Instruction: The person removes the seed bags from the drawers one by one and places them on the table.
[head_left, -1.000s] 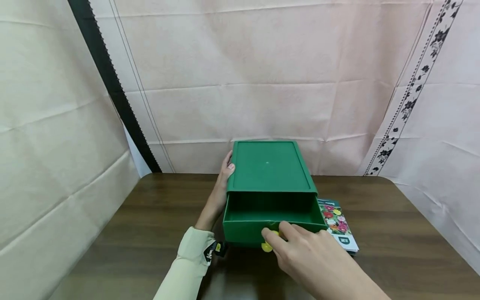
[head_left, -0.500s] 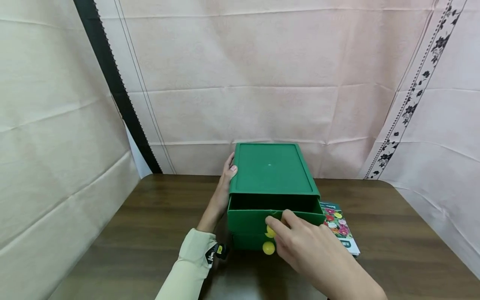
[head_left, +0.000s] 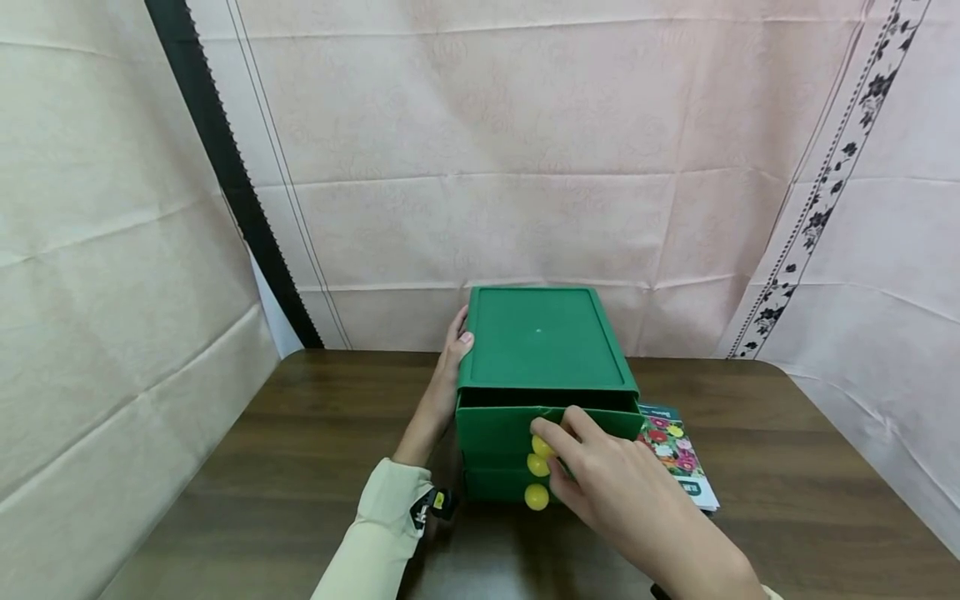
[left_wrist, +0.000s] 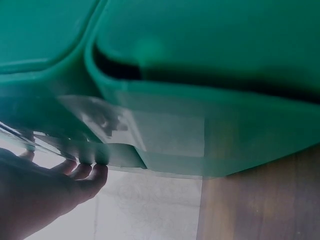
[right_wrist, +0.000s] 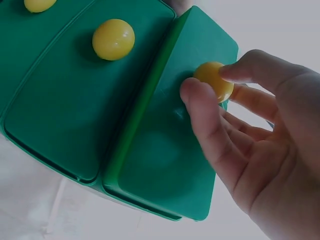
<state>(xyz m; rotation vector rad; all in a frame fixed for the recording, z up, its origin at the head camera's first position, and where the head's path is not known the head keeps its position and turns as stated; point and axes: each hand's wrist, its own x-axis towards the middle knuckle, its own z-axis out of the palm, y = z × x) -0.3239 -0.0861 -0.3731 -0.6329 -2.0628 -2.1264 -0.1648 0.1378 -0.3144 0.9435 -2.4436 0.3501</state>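
A green plastic drawer cabinet with round yellow knobs stands on the table. Its top drawer sticks out a little, leaving a narrow dark gap under the cabinet's top. My right hand pinches the top drawer's knob between thumb and fingers. Two lower knobs show below it, the middle knob and the bottom knob, on drawers that sit flush. My left hand rests flat along the cabinet's left side, its fingertips touching the wall.
A booklet with a flower picture lies right of the cabinet, partly hidden by it and by my right hand. The brown wooden table reaches back to a pale hanging cloth.
My right hand has pushed the top drawer inward, away from me, so its opening has shrunk to a slit. The lower knobs have come into view. The left hand has stayed on the side.
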